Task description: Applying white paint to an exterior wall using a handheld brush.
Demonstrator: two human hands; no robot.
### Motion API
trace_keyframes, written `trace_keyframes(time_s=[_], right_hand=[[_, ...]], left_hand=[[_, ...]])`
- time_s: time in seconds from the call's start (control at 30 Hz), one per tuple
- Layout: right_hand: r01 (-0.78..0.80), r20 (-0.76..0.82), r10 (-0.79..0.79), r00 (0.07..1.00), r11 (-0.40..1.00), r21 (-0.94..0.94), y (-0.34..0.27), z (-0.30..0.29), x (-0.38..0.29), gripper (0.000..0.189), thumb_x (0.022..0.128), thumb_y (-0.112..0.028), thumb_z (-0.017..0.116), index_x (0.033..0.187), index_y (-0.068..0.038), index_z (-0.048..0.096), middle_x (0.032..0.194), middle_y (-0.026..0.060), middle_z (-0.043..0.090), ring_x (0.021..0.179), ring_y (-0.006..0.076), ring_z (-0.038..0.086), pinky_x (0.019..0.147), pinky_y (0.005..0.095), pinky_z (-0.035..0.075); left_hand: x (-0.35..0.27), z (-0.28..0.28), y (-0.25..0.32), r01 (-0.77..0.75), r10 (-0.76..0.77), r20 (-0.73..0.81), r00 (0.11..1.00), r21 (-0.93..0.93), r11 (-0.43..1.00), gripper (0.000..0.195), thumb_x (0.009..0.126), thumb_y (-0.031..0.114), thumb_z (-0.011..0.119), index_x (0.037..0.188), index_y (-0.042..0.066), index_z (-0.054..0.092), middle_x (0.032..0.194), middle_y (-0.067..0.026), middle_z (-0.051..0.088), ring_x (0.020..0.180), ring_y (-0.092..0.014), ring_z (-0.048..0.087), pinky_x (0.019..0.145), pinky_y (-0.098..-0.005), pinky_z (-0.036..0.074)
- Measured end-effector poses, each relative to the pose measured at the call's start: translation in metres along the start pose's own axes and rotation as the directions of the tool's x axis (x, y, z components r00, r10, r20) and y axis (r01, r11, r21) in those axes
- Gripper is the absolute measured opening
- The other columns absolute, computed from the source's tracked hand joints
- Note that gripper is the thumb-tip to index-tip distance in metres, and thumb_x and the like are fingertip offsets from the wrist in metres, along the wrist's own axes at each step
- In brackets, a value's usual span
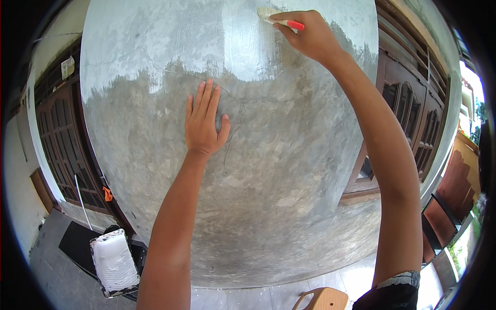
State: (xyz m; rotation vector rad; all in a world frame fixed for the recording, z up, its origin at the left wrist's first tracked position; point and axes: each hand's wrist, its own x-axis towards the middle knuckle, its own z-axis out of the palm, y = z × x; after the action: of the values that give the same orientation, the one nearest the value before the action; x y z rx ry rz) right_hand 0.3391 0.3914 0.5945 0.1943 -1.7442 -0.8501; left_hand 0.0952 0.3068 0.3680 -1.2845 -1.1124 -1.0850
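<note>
My right hand [310, 37] grips a flat paintbrush [285, 22] with a red-tipped handle, its pale bristles against the upper part of a cement wall [252, 155]. Beside the bristles runs a bright streak of wet white paint [248, 42]. Thinner white paint covers the rest of the wall's top, with a ragged lower edge. My left hand [203, 124] lies flat on the bare grey cement with fingers spread and nothing held, just under a thin branching crack. At the lower left is a black paint tray [115, 263] filled with white paint.
A tan plastic stool [327, 299] stands at the wall's foot on the tiled floor. Brown wooden shutters [407, 112] are to the right, a dark wooden door with panes [60, 128] to the left. An orange cloth [107, 193] hangs near that door, and a white pole [82, 201] leans there.
</note>
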Motion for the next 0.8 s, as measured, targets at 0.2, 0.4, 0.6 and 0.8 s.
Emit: trace_keyframes(time_s=[0.2, 0.4, 0.6, 0.8], right_hand=[[-0.426, 0.533, 0.26, 0.805, 0.879, 0.215, -0.059, -0.044, -0.05, 0.021, 0.091, -0.017, 0.075, 0.107, -0.004, 0.077, 0.091, 0.0119, 0.077, 0.079, 0.0194, 0.072, 0.073, 0.0308, 0.056], [-0.619, 0.626, 0.329, 0.707, 0.716, 0.323, -0.044, -0.054, -0.039, 0.021, 0.092, -0.02, 0.076, 0.107, -0.006, 0.077, 0.098, 0.0065, 0.076, 0.081, 0.0139, 0.071, 0.074, 0.0328, 0.058], [-0.34, 0.416, 0.201, 0.887, 0.893, 0.295, 0.033, -0.021, 0.009, 0.016, 0.089, -0.015, 0.073, 0.092, 0.0, 0.075, 0.089, 0.0158, 0.076, 0.08, 0.026, 0.072, 0.072, 0.0398, 0.056], [-0.382, 0.133, 0.367, 0.921, 0.918, 0.109, 0.027, -0.026, 0.065, 0.017, 0.089, -0.015, 0.072, 0.091, 0.002, 0.074, 0.08, 0.0146, 0.073, 0.072, 0.0238, 0.069, 0.066, 0.0393, 0.054]], left_hand=[[0.002, 0.002, 0.001, -0.006, 0.006, 0.013, 1.0, 0.018, 1.0, 0.066, 0.087, 0.019, 0.056, 0.151, 0.007, 0.044, 0.162, -0.0111, 0.038, 0.151, -0.029, 0.032, 0.122, -0.0513, 0.023], [0.0, 0.003, -0.003, -0.022, 0.022, -0.008, 1.0, 0.017, 1.0, 0.066, 0.087, 0.019, 0.056, 0.151, 0.007, 0.045, 0.161, -0.0113, 0.038, 0.151, -0.03, 0.033, 0.122, -0.052, 0.023], [0.001, 0.002, 0.001, -0.021, 0.021, -0.018, 1.0, 0.005, 1.0, 0.065, 0.087, 0.019, 0.055, 0.151, 0.007, 0.045, 0.161, -0.0119, 0.038, 0.151, -0.03, 0.033, 0.121, -0.0524, 0.023], [0.001, 0.001, 0.0, -0.019, 0.019, -0.005, 1.0, 0.024, 1.0, 0.066, 0.087, 0.018, 0.055, 0.151, 0.006, 0.044, 0.162, -0.0117, 0.038, 0.151, -0.031, 0.032, 0.122, -0.0519, 0.023]])
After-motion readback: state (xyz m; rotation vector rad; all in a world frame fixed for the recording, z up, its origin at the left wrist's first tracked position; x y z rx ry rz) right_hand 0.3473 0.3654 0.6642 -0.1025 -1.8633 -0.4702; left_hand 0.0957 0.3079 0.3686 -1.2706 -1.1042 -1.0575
